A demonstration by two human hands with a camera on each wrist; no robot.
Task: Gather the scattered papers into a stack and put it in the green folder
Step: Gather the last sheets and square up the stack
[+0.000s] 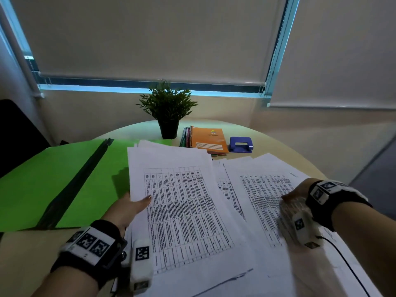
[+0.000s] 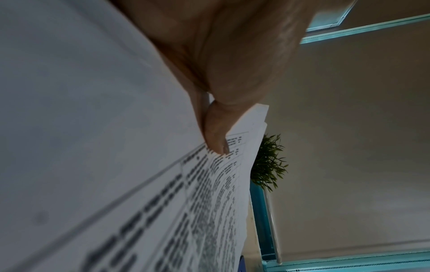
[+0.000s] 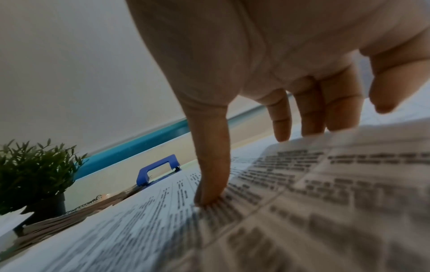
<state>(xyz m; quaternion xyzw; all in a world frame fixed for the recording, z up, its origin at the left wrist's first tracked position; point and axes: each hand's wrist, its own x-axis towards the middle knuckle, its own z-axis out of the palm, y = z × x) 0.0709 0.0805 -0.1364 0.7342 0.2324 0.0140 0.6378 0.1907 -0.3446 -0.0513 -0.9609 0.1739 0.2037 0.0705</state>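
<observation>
An open green folder (image 1: 53, 179) lies flat at the left of the table. My left hand (image 1: 137, 204) pinches the left edge of a loose stack of printed papers (image 1: 182, 211), thumb (image 2: 216, 132) on top and fingers beneath; the stack partly overlaps the folder's right half. More sheets (image 1: 263, 189) lie fanned out to the right. My right hand (image 1: 293, 202), blurred, is on their right side. Its thumb (image 3: 211, 174) presses on the top sheet (image 3: 279, 202), while its straight fingers (image 3: 311, 114) pass behind that sheet's lifted edge.
Behind the papers stand a potted plant (image 1: 168, 112), a pile of spiral notebooks with an orange one (image 1: 209, 140) on top, and a blue hole punch (image 1: 241, 144). The round table (image 1: 32, 254) shows bare wood at the front left. A dark chair (image 1: 17, 129) stands at the far left.
</observation>
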